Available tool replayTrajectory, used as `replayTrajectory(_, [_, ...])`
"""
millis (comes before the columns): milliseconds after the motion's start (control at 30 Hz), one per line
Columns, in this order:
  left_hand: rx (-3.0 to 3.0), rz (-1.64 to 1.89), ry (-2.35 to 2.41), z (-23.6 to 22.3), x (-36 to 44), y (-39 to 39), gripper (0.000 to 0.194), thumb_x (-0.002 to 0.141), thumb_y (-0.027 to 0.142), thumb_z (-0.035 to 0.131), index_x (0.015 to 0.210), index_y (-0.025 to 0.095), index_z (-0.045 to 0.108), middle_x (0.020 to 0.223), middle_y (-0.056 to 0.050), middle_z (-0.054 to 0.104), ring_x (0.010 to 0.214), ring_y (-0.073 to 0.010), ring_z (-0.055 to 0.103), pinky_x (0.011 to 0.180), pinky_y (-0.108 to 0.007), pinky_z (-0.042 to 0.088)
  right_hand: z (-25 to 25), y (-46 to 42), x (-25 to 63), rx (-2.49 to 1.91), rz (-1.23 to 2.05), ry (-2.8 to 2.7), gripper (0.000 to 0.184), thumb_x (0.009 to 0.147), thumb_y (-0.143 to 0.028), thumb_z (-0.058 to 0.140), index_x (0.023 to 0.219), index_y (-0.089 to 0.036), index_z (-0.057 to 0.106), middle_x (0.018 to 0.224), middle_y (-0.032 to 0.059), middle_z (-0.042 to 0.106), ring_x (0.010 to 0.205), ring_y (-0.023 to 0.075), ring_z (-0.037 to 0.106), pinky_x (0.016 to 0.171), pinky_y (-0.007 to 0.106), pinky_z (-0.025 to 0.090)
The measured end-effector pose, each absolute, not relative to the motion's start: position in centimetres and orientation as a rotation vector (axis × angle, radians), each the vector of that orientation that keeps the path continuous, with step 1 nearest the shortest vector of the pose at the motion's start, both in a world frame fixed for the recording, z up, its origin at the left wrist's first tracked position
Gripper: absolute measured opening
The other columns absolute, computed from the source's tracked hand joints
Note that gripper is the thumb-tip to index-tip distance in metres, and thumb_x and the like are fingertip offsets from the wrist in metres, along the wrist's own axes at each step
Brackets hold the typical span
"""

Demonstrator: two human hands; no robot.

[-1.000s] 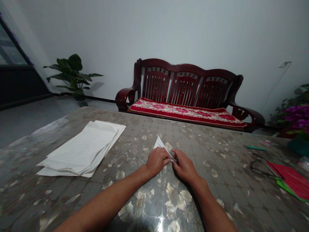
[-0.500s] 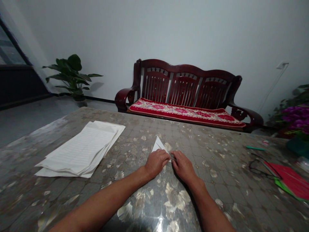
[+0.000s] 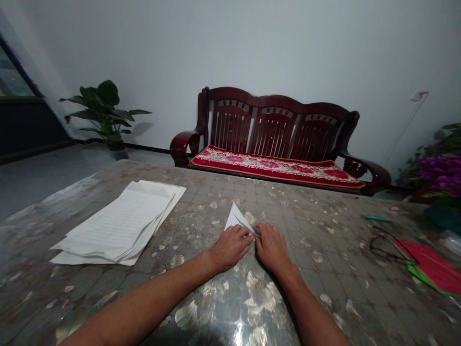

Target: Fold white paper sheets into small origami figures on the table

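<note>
A small piece of white folded paper [image 3: 234, 215] with a pointed top lies on the patterned table, its lower part hidden under my fingers. My left hand [image 3: 232, 246] presses down on its near side, fingers bent and close together. At the paper's right corner, my right hand [image 3: 271, 242] pinches the edge between thumb and fingers. The two hands' fingertips nearly meet there. To the left lies a stack of lined white paper sheets [image 3: 118, 223], apart from both hands.
On the table's right side are a green pen [image 3: 378, 218], black-framed glasses [image 3: 391, 250] and red paper [image 3: 430, 262] over a green sheet. Purple flowers [image 3: 441, 170] stand beyond. A dark wooden bench [image 3: 275, 127] is behind the table; a potted plant [image 3: 104, 113] stands at left.
My right hand has shifted slightly left and its fingers sit closer over the paper's right corner. The left hand stays on the paper. The whole view has moved a little.
</note>
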State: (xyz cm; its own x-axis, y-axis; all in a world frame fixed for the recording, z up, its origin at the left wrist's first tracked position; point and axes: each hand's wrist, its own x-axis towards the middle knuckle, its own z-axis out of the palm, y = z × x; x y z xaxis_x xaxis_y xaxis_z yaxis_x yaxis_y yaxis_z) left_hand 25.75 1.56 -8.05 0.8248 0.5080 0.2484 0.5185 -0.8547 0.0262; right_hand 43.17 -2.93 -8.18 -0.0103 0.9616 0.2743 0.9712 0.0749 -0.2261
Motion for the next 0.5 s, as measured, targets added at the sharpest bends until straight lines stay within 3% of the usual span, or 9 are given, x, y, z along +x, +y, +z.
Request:
replayTrajectory(233, [-2.963, -0.364, -0.812, -7.9, 24.9, 1.5, 0.030, 0.093, 0.031, 0.054, 0.122, 0.024, 0.053, 0.105, -0.006, 0.058, 0.099, -0.0237, 0.052, 0.083, -0.036, 0.042, -8.4, -2.8, 44.1, -1.858, 0.069, -2.005, 0.034, 0.085, -0.012, 0.048, 0.117, -0.022, 0.056, 0.113, 0.0065, 0.063, 0.100, 0.0243, 0.051, 0.085, 0.034, 0.033])
replayTrajectory(333, [-2.945, -0.368, -0.822, -7.8, 24.7, 1.3, 0.032, 0.093, 0.032, 0.054, 0.125, 0.025, 0.052, 0.107, -0.006, 0.057, 0.100, -0.0243, 0.051, 0.085, -0.038, 0.041, -8.4, -2.6, 44.7, -1.754, 0.192, -1.970, 0.032, 0.085, -0.017, 0.051, 0.115, -0.024, 0.058, 0.103, 0.0035, 0.064, 0.095, 0.0214, 0.053, 0.084, 0.032, 0.036])
replayTrajectory(500, [-2.937, -0.362, -0.841, -7.8, 24.8, 1.1, 0.028, 0.092, 0.032, 0.055, 0.119, 0.023, 0.056, 0.107, -0.006, 0.059, 0.100, -0.0248, 0.051, 0.085, -0.038, 0.042, -8.1, -2.4, 45.1, -1.624, 0.312, -1.929, 0.017, 0.089, -0.033, 0.055, 0.087, -0.024, 0.069, 0.085, 0.0006, 0.063, 0.087, 0.0180, 0.056, 0.081, 0.029, 0.039])
